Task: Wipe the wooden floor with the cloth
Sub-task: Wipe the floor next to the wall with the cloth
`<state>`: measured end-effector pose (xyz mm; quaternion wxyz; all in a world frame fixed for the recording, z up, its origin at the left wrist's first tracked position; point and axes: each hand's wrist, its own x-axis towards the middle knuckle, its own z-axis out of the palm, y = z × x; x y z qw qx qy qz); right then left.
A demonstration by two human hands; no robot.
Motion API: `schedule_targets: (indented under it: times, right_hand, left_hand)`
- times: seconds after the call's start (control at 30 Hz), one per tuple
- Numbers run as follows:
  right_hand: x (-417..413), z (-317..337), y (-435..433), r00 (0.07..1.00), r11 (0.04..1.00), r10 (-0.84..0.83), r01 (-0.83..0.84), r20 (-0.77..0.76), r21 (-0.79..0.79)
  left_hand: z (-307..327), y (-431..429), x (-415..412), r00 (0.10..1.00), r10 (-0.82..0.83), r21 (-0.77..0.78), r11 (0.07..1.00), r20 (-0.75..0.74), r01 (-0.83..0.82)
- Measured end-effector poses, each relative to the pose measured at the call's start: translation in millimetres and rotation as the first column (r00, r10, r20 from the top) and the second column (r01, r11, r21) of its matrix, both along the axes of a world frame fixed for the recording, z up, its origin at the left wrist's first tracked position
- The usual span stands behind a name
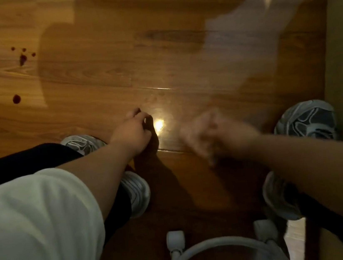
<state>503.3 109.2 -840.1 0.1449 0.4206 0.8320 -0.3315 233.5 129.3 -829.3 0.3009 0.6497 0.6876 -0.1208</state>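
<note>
The cloth (241,40) shows only as a pale blur at 1 o'clock over the wooden floor (113,61), probably mid-swing; contact with the boards cannot be told. The right hand (206,138) below is blurred, its fingers unreadable. The left hand (132,130) hangs central, fingers loosely curled, empty. Dark red spots (22,59) at 10 o'clock are the likely target.

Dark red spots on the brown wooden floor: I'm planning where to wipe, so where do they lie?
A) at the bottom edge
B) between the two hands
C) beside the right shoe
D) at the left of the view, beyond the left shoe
D: the dark red spots dot the brown wooden floor at the left, well apart from the left hand.
</note>
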Motion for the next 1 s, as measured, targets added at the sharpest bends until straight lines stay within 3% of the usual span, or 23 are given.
schedule_targets:
  times: [0.07,0.13,0.2,0.3,0.4,0.47,0.53,0.6,0.67,0.73,0.77,0.83,0.93,1.0]
  right_hand:
    - [21.6,2.0,51.9,0.915,0.924,-0.375,0.357,0.146,0.137]
    - [18.6,6.8,57.0,0.84,0.866,-0.497,0.466,0.217,0.18]
    - [-4.3,10.6,24.9,0.926,0.945,-0.326,0.317,0.192,0.074]
    - [-54.3,7.3,-49.5,0.983,0.982,0.135,-0.116,0.123,-0.149]
    - [-83.3,-0.3,-92.8,0.882,0.882,0.47,-0.47,-0.019,-0.04]
    - [-78.2,-12.5,-77.3,0.884,0.884,0.466,-0.463,-0.035,0.073]
    - [-60.1,-22.1,-38.6,0.946,0.937,0.319,-0.324,0.057,0.128]
    - [-30.6,-26.1,11.8,0.983,0.985,-0.015,-0.017,0.184,0.172]
    - [8.8,-23.3,56.7,0.89,0.915,-0.398,0.365,0.224,0.173]
    - [36.2,-20.2,82.3,0.771,0.811,-0.583,0.569,0.256,0.135]
    - [38.5,-19.0,86.6,0.763,0.816,-0.574,0.564,0.296,0.128]
    - [19.4,-18.8,73.6,0.862,0.922,-0.386,0.356,0.327,0.15]
    - [-42.3,-17.6,14.5,0.979,0.993,-0.055,0.033,0.196,0.115]
    - [-78.6,-11.1,-22.1,0.991,0.992,0.126,-0.126,0.036,-0.01]
  left_hand:
    - [-4.0,-4.4,0.5,1.0,0.0,-0.007,1.0,-0.017,0.0]
    - [-6.1,-6.0,0.9,1.0,-0.003,0.01,1.0,-0.021,0.003]
    - [-6.2,-6.3,1.2,1.0,0.0,0.012,1.0,-0.006,0.0]
    - [-4.2,-4.0,-0.5,0.998,0.054,0.03,0.998,0.022,-0.055]
    - [-3.1,-4.1,-0.6,0.992,0.123,0.072,0.989,0.041,-0.125]
    - [-2.7,-10.1,1.0,0.991,0.125,0.082,0.988,0.051,-0.129]
    - [-3.9,-18.9,1.8,0.993,0.106,0.081,0.991,0.043,-0.109]
    - [-4.9,-23.9,0.3,0.994,0.112,0.1,0.989,0.017,-0.113]
    - [-6.6,-21.1,-2.5,0.991,0.133,0.134,0.982,-0.009,-0.13]
    - [-7.6,-14.4,-5.3,0.988,0.154,0.145,0.978,-0.015,-0.15]
    - [-8.3,-10.9,-6.9,0.986,0.165,0.144,0.976,-0.008,-0.162]
    - [-9.2,-6.8,-10.0,0.979,0.204,0.137,0.97,-0.005,-0.202]
    - [-9.4,-8.0,-10.9,0.969,0.246,0.204,0.951,-0.036,-0.234]
    - [-7.5,-16.1,-1.3,0.981,0.189,0.303,0.938,-0.035,-0.17]
